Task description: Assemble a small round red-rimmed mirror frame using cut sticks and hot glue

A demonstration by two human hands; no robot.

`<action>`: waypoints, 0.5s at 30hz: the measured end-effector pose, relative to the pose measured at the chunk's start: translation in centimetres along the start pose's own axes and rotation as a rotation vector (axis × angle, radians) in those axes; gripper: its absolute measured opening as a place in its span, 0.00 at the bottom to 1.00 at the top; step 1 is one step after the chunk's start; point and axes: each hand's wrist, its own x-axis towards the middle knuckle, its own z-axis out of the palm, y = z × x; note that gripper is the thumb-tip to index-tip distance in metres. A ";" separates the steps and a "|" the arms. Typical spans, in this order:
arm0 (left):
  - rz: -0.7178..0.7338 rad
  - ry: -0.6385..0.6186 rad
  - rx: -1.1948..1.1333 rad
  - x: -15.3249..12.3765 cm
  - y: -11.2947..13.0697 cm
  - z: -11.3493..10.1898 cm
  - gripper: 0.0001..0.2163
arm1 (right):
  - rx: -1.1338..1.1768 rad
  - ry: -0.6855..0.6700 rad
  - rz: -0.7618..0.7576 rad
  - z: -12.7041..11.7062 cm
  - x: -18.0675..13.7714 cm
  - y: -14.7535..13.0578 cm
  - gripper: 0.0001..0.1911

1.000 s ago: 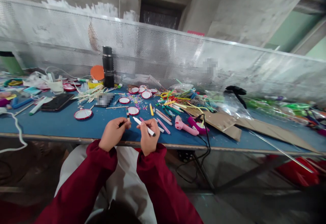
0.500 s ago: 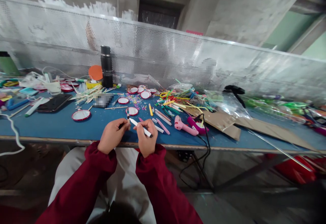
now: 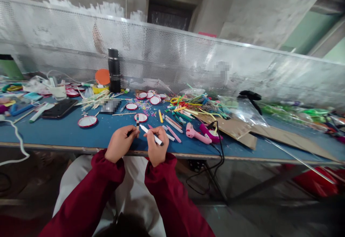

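Observation:
My left hand point(image 3: 120, 143) is curled into a pinch around a short stick point(image 3: 137, 120) with a dark tip, held upright above the near edge of the blue table point(image 3: 67, 132). My right hand point(image 3: 156, 147) grips a white marker pen point(image 3: 151, 134), its tip pointing left toward the stick. Both hands sit close together, a few centimetres apart, just over the table's front edge. Dark red sleeves cover my forearms.
A pink glue gun point(image 3: 195, 132) with a black cable lies right of my hands, beside loose pink and white sticks point(image 3: 172, 125). Red-rimmed round discs point(image 3: 87, 121), a black phone point(image 3: 59, 107), a black bottle point(image 3: 114, 71), coloured straws point(image 3: 194, 105) and cardboard sheets point(image 3: 242, 131) crowd the table. A perforated metal screen stands behind.
The hands have stayed almost in place; the stick in my left hand has tilted more upright and the marker tip has edged a little closer to it.

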 end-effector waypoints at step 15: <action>-0.014 0.014 0.007 0.0 0.2 0.0 0.14 | -0.012 -0.008 0.005 0.0 0.0 -0.2 0.09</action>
